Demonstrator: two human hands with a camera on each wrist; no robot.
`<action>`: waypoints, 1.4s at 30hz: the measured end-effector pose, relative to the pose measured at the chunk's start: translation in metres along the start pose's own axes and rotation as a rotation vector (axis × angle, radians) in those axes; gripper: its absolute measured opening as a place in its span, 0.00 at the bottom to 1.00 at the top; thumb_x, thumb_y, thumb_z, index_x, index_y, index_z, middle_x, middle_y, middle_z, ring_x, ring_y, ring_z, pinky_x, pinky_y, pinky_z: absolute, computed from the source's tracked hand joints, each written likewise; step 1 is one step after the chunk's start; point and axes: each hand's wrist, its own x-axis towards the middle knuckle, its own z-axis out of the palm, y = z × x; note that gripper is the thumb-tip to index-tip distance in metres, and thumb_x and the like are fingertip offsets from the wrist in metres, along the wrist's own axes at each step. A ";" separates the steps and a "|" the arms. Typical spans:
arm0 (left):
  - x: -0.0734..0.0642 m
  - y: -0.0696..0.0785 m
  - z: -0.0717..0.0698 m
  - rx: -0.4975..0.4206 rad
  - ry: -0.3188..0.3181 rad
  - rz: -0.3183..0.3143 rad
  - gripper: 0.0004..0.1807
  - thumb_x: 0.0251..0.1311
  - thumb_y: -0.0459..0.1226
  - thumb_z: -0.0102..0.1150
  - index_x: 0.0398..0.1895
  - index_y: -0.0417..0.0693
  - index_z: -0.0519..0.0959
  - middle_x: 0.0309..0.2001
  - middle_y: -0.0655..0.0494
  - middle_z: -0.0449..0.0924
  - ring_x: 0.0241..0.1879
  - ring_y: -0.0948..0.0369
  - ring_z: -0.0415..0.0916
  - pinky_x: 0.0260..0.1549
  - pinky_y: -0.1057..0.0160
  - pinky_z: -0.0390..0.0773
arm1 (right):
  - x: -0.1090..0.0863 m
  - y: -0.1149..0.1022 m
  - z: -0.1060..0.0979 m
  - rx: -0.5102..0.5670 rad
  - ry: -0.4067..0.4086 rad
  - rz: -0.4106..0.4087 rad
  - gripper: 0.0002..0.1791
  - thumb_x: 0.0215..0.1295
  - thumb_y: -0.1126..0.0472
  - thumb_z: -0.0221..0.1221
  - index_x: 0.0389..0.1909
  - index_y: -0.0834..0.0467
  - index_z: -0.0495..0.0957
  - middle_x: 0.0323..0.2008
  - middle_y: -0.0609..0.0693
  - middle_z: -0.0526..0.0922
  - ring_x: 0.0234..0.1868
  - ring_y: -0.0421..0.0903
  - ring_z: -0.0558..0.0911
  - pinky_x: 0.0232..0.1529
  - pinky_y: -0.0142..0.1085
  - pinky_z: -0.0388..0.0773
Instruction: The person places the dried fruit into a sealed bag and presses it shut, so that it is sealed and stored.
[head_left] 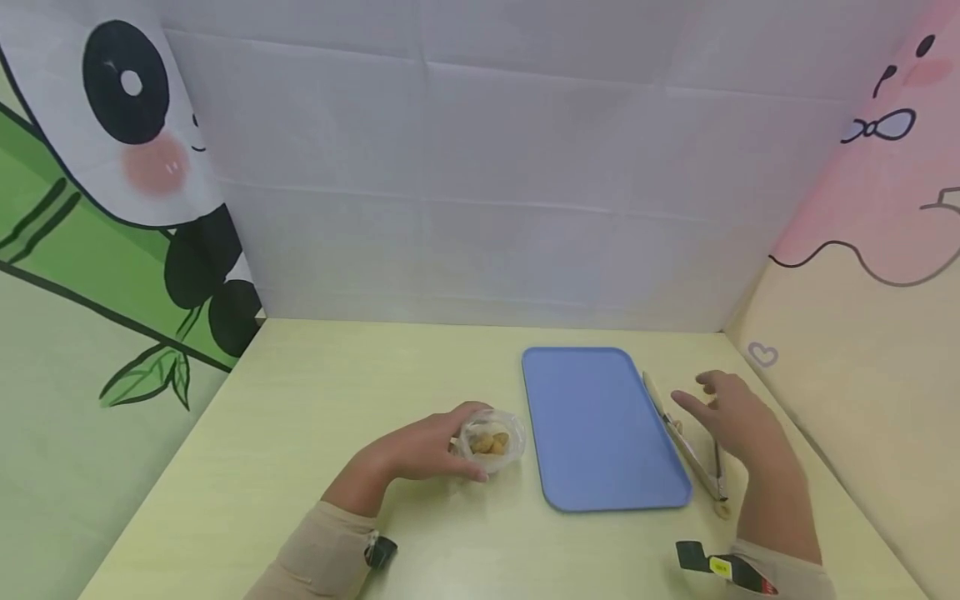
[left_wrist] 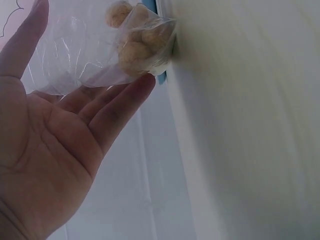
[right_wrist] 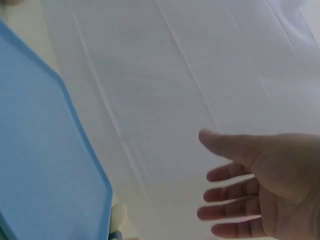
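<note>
A clear plastic bag point(head_left: 512, 454) stands on the table left of the blue tray, its mouth facing up. Several tan, rough round balls point(left_wrist: 134, 56) lie in its bottom. My left hand point(head_left: 423, 447) reaches round the bag from the left, thumb on the near side and fingers on the far side. In the left wrist view these fingers point(left_wrist: 117, 112) are extended against the plastic, and the thumb stands apart. Over the tongs point(head_left: 693, 460), right of the tray, hovers my right hand point(head_left: 738, 417), thumb and fingers spread with nothing between them. It partly covers one tong arm.
The blue tray point(head_left: 603, 429) lies flat between the two hands, and its raised rim shows in the right wrist view. A pale table point(head_left: 360, 367) extends to a white back sheet point(head_left: 510, 250). Printed panels with cartoon figures bound both sides.
</note>
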 end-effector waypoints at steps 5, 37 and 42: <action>0.001 -0.003 -0.001 -0.014 -0.002 0.021 0.49 0.51 0.59 0.69 0.73 0.70 0.53 0.56 0.60 0.74 0.49 0.64 0.73 0.50 0.58 0.74 | -0.005 -0.054 0.004 0.137 0.055 -0.234 0.36 0.70 0.38 0.53 0.66 0.60 0.65 0.59 0.58 0.72 0.54 0.58 0.78 0.49 0.54 0.75; -0.004 0.007 -0.011 -0.483 -0.111 0.337 0.27 0.76 0.49 0.42 0.73 0.53 0.56 0.61 0.47 0.73 0.58 0.57 0.74 0.57 0.57 0.74 | -0.024 -0.160 0.056 0.259 0.162 -0.972 0.05 0.66 0.59 0.63 0.41 0.49 0.80 0.37 0.37 0.78 0.35 0.30 0.77 0.36 0.22 0.74; -0.003 0.012 -0.006 -0.492 -0.084 0.334 0.27 0.78 0.52 0.30 0.72 0.49 0.59 0.64 0.47 0.69 0.60 0.56 0.73 0.54 0.53 0.76 | -0.025 -0.163 0.054 0.268 0.360 -1.004 0.02 0.66 0.59 0.62 0.38 0.50 0.80 0.34 0.37 0.77 0.30 0.30 0.73 0.31 0.20 0.70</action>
